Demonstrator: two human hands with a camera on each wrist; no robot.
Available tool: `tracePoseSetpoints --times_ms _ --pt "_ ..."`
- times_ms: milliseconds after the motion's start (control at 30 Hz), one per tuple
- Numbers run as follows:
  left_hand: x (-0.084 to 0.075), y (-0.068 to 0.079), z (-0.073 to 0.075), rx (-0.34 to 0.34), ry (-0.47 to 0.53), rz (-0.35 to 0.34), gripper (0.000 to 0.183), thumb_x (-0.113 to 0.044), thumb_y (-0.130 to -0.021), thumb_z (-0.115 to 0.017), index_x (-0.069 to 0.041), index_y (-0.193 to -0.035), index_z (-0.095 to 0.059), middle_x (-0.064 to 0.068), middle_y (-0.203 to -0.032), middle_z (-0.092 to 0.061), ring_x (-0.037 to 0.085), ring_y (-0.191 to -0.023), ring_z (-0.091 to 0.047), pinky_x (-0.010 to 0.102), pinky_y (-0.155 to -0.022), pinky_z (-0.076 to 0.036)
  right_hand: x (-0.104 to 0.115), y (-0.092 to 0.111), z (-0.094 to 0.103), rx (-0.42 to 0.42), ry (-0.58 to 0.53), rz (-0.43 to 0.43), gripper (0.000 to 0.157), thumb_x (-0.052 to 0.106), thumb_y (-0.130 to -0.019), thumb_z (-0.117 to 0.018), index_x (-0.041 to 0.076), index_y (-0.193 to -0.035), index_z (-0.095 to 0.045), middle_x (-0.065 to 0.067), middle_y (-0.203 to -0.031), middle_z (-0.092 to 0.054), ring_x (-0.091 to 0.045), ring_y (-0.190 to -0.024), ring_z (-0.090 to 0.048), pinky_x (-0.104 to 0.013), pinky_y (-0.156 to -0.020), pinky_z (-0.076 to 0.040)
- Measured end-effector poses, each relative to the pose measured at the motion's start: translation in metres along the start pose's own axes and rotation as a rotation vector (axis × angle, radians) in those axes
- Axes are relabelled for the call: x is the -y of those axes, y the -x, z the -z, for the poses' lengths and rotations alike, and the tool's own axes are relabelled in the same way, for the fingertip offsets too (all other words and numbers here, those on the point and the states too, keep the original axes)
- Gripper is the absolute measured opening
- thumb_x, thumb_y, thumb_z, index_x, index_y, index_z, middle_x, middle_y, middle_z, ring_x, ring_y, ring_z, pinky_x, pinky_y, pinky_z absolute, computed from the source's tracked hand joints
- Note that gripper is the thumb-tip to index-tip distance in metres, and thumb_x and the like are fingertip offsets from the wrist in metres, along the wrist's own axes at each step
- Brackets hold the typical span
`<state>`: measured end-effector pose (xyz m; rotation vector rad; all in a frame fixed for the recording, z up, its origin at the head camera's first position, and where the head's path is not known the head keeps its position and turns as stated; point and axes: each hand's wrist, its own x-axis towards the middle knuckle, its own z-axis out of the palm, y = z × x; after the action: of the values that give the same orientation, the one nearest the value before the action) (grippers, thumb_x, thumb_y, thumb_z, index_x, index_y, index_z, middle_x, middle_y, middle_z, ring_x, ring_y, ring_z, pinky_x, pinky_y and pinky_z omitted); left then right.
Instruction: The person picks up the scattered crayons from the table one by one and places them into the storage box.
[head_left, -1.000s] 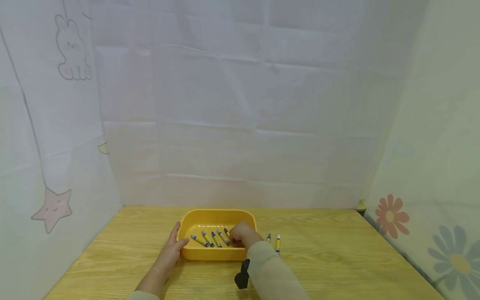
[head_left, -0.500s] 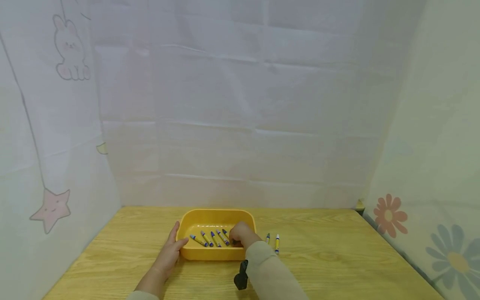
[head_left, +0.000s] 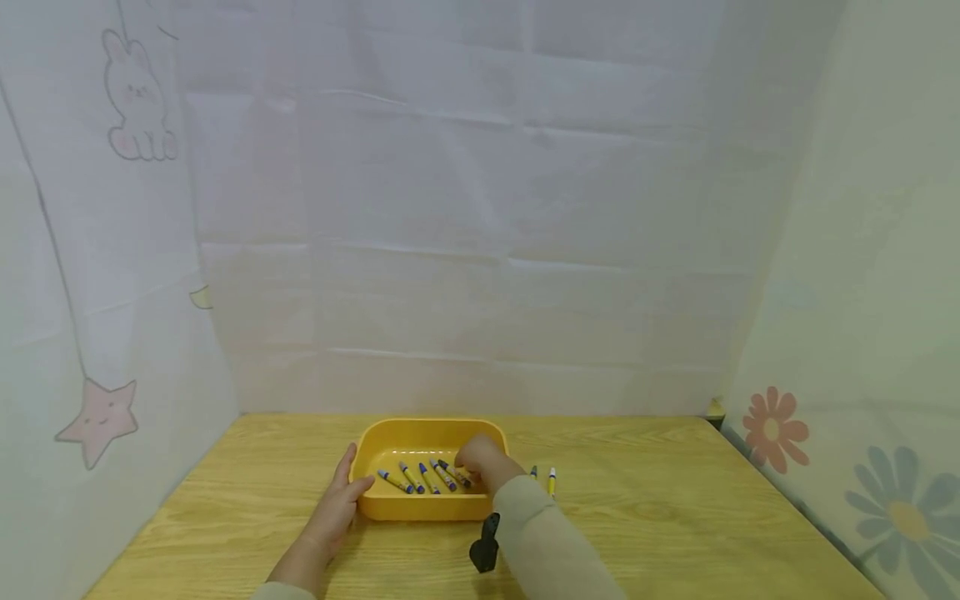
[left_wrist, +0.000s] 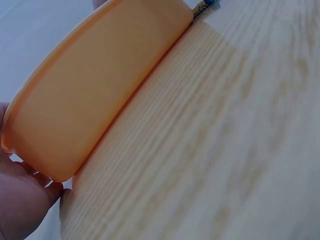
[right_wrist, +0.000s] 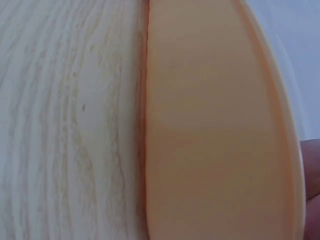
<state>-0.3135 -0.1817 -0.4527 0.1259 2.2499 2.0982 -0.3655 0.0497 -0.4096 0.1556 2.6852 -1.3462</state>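
A yellow plastic bin (head_left: 427, 508) stands on the wooden table. My left hand (head_left: 334, 502) grips its left end, thumb over the rim and fingers along the outside. In the left wrist view, the fingers of that hand (left_wrist: 22, 200) reach around the bin's lower corner. Several crayons (head_left: 427, 478) with yellow wrappers and blue ends lie slanted in a row inside. My right hand (head_left: 483, 462) is down inside the right end, close beside the rightmost crayon (head_left: 454, 473). Its fingertips are hidden, and I cannot tell whether they pinch anything.
Two more crayons lie on the table right of the bin, one white-tipped (head_left: 552, 482) and one dark-tipped (head_left: 534, 472), partly behind my right forearm. A black strap piece (head_left: 485, 546) hangs at the right wrist. White printed sheets (head_left: 480, 208) enclose the table's back and sides.
My right hand has shifted slightly away and up inside the bin. The rightmost crayon now shows more of its length and lies more slanted. My left hand keeps its grip.
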Motion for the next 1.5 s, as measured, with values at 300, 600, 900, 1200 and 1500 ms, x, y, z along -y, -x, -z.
tracePoseSetpoints --times_ms 300,600,900,1200,1500 --pt "0.001 0.001 0.001 0.004 0.011 -0.006 0.076 -0.014 -0.102 -0.043 -0.012 -0.157 0.010 0.023 -0.161 0.019 0.047 -0.146 0.019 0.065 -0.118 0.005 0.002 0.006 0.008 0.003 -0.153 0.035 0.029 0.001 -0.087 -0.064 -0.004 -0.115 -0.065 -0.011 -0.098 -0.063 -0.019 -0.075 -0.053 -0.032 -0.064 -0.054" --pt "0.002 0.001 0.002 0.002 0.023 -0.012 0.077 -0.012 -0.102 -0.043 -0.012 -0.157 0.010 0.023 -0.161 0.020 0.047 -0.146 0.020 0.064 -0.118 0.006 0.006 0.013 0.023 0.042 -0.144 0.087 0.035 0.005 -0.089 -0.064 -0.006 -0.122 -0.063 -0.021 -0.119 -0.066 -0.036 -0.109 -0.063 -0.038 -0.083 -0.060" --pt "0.003 0.000 0.002 0.015 0.029 -0.013 0.077 -0.013 -0.102 -0.042 -0.013 -0.157 0.011 0.024 -0.161 0.020 0.047 -0.146 0.019 0.064 -0.119 0.004 0.004 0.014 0.043 0.057 -0.203 0.132 0.041 0.007 -0.090 -0.062 -0.009 -0.127 -0.059 -0.026 -0.125 -0.063 -0.042 -0.116 -0.060 -0.040 -0.087 -0.058" --pt "0.004 -0.002 0.002 0.019 0.028 -0.007 0.076 -0.013 -0.103 -0.042 -0.012 -0.157 0.011 0.022 -0.161 0.021 0.047 -0.146 0.020 0.064 -0.118 0.004 -0.007 0.019 0.065 0.055 -0.242 0.152 0.043 0.010 -0.092 -0.061 -0.006 -0.132 -0.056 -0.024 -0.129 -0.061 -0.041 -0.117 -0.059 -0.042 -0.093 -0.056" --pt "0.001 -0.001 0.001 0.027 0.015 -0.009 0.076 -0.015 -0.103 -0.042 -0.013 -0.157 0.012 0.023 -0.161 0.020 0.047 -0.146 0.019 0.065 -0.118 0.004 -0.030 0.020 0.092 -0.016 -0.294 0.134 0.042 0.009 -0.093 -0.060 -0.006 -0.132 -0.056 -0.027 -0.133 -0.058 -0.043 -0.121 -0.057 -0.042 -0.093 -0.056"
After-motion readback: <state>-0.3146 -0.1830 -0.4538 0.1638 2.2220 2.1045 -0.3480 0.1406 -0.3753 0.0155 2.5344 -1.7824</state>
